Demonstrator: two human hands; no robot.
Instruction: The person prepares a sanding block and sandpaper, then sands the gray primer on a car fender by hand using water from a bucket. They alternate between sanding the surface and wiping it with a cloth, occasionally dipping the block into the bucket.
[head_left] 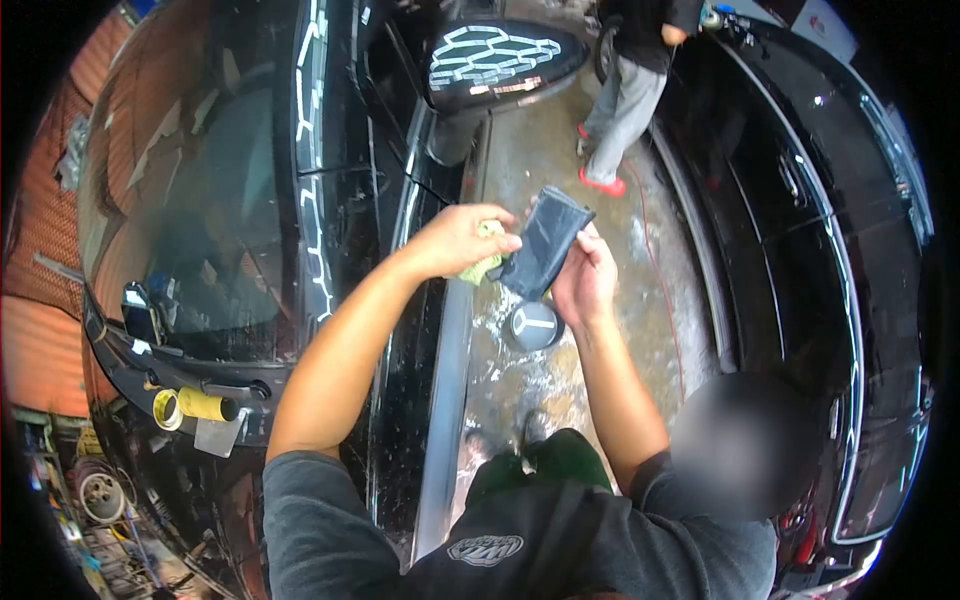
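My left hand [462, 240] is closed around a crumpled yellow-green cloth [486, 252], its fingertips close to the left side of a dark, flat rectangular piece. That dark rectangular piece [545, 240] has a slightly shiny, creased surface; its exact kind is not clear. My right hand [587, 275] grips it from the right and below, thumb along its edge, and it tilts up to the right. Under it, a round grey object [535, 326] with a pale Y-shaped mark shows above the wet floor; whether anything supports it is hidden.
A black car [345, 230] stands close on my left, its mirror [505, 62] jutting out ahead. Another dark car [790, 200] lines the right. A person in grey trousers [625, 110] stands ahead. Yellow rolls [205, 405] and a phone-like object [142, 315] rest on the left car.
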